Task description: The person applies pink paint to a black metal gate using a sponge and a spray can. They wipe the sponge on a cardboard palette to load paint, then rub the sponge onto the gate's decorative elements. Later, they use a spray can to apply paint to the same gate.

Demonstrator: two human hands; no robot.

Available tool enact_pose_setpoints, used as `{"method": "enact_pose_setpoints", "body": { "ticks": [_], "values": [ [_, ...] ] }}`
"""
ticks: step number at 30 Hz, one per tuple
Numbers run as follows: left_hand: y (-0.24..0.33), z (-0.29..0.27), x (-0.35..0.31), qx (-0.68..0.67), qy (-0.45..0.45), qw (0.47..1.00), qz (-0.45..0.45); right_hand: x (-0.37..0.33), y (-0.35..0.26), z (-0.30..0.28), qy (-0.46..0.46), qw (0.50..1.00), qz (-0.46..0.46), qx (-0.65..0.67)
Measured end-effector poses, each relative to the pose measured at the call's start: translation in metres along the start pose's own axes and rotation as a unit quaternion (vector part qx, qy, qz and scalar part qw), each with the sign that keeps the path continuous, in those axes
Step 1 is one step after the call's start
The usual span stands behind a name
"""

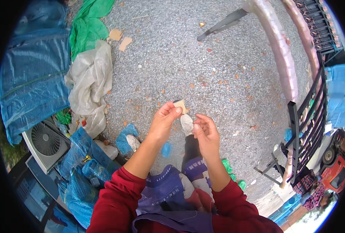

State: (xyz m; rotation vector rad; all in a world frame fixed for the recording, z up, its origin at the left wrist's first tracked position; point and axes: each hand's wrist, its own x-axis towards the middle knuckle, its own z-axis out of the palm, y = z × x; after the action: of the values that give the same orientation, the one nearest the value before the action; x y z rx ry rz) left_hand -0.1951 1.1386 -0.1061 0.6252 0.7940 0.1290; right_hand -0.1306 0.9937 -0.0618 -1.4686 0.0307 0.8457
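In front of me my left hand [165, 119] is closed in a pinch, thumb against fingers. It grips a small tan piece with a dark edge [181, 105], perhaps folded paper or card. A short way to the right, my right hand [206, 134] has its fingers curled toward the thumb. Whatever those fingers may hold is too small to make out. The two hands are apart, raised above the grey ground. Below them my pale shoe [186, 123] shows between the hands, and a purple apron [166, 190] covers my lap.
Blue tarpaulin [36, 77], a clear plastic sheet [93, 75] and green cloth [89, 25] lie at the left, beside an air-conditioner unit [48, 139]. Pink-wrapped curved bars [279, 46] and a black metal rack [312, 116] stand at the right. Orange scraps dot the gravelly ground [160, 66].
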Motion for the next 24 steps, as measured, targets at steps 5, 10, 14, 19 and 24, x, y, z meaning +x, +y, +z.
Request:
{"method": "enact_pose_setpoints", "body": {
  "ticks": [5, 10, 14, 19, 24],
  "values": [
    [-0.007, 0.173, -0.032, 0.141, -0.140, 0.980, -0.014, -0.025, -0.116, -0.101, 0.059, 0.992, -0.084, 0.075],
    [-0.047, 0.275, -0.067, 0.258, -0.224, 0.937, -0.076, -0.095, -0.140, -0.201, 0.135, 0.977, -0.108, 0.122],
    [-0.061, 0.324, -0.102, 0.300, -0.349, 0.874, -0.154, -0.165, -0.150, -0.228, 0.210, 0.953, -0.119, 0.184],
    [-0.090, 0.363, -0.169, 0.193, -0.433, 0.824, -0.311, -0.250, -0.131, -0.237, 0.259, 0.849, -0.229, 0.400],
    [-0.121, 0.385, -0.206, 0.232, -0.415, 0.815, -0.332, -0.333, -0.102, -0.266, 0.379, 0.789, -0.272, 0.401]
  ]
}}
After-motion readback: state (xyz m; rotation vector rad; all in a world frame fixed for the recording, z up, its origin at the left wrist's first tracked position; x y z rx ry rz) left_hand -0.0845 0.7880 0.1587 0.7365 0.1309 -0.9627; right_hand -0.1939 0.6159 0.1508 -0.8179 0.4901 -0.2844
